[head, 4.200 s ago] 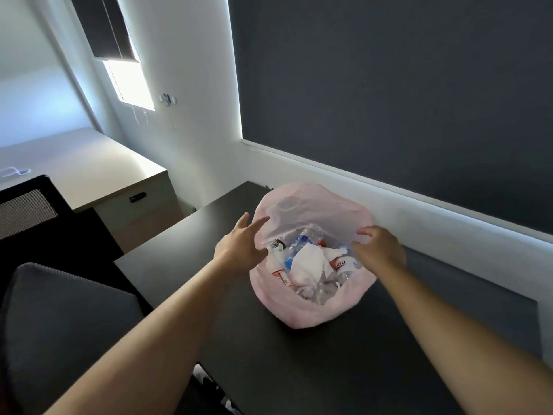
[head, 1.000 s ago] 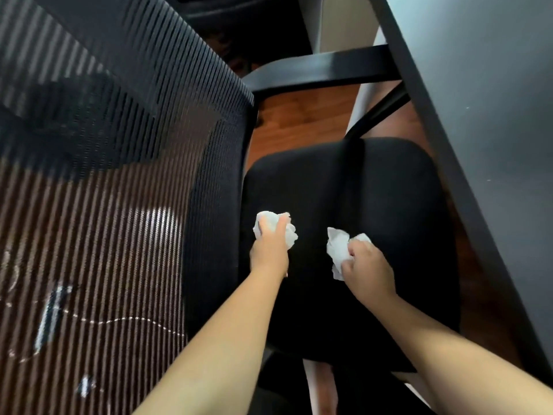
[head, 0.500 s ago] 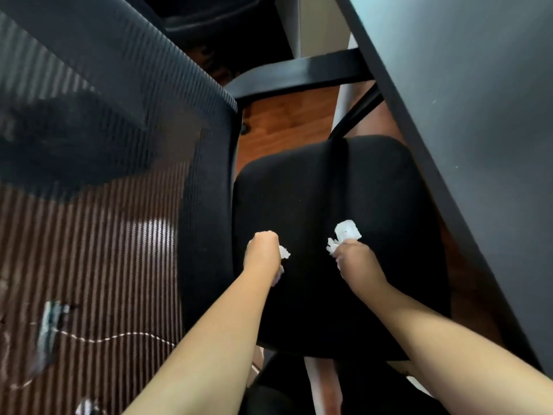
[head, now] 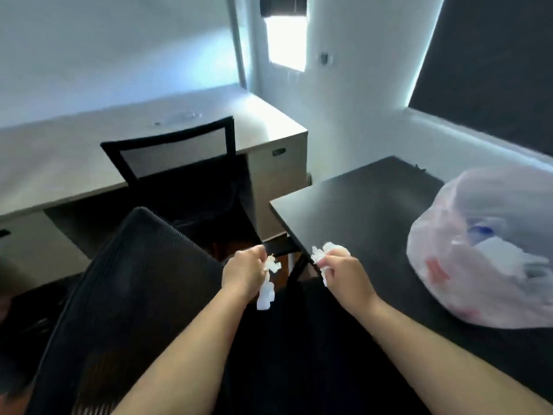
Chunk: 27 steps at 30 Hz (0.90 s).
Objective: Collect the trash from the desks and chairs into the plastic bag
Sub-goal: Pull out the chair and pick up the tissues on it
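My left hand is closed on a crumpled white tissue that hangs below the fist. A second crumpled white tissue sticks out above my right hand, which grips it. Both hands are raised above the black chair seat, near the corner of the black desk. The pink translucent plastic bag, filled with bottles and paper, stands on that desk to the right of my right hand, apart from it.
The mesh backrest of the near chair rises at the left. A second black chair is tucked under a light beige desk with drawers further back. A bright window and white wall stand behind.
Both hands have lifted the tissues off the chair seat. My view has swung up from the seat to the desks and the bag.
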### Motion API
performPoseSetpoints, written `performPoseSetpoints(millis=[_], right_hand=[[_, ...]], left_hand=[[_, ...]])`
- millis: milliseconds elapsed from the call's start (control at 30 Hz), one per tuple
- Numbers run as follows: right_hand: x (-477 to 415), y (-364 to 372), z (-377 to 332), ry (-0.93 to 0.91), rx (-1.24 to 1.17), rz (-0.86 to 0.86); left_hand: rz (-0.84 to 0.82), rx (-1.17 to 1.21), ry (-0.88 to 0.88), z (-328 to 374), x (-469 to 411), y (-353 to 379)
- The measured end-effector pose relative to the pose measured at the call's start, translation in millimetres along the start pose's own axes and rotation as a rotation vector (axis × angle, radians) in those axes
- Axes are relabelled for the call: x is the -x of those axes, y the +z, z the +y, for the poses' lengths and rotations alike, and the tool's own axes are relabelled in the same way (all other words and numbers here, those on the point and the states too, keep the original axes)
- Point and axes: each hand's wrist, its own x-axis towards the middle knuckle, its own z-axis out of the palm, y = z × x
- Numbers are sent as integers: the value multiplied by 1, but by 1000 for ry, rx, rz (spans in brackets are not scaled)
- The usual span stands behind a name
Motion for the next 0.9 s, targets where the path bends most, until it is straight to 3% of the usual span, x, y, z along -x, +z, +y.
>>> performPoseSetpoints(millis=[100,233,367,500,600,700,767,900], right_hand=[[1,-66,-6,-44,-24,285],[14,-168,5,3,-17,600],[49,-247,52,78,33,815],[66,-275,115,193,71,734],[73,-284,158,361,55,350],[81,-283,186,396,160,-26],[82,-283,194,405,237,-9],[84,-278,186,408,208,304]], left_hand=[[-25,162,187,56,-5,-26],[65,378,402,169,2,-38],[136,372,604,289,25,-20],[92,436,620,354,28,26],[2,426,559,379,25,63],[-247,288,542,386,17,88],[-300,208,584,382,14,92],[-208,156,626,366,16,82]])
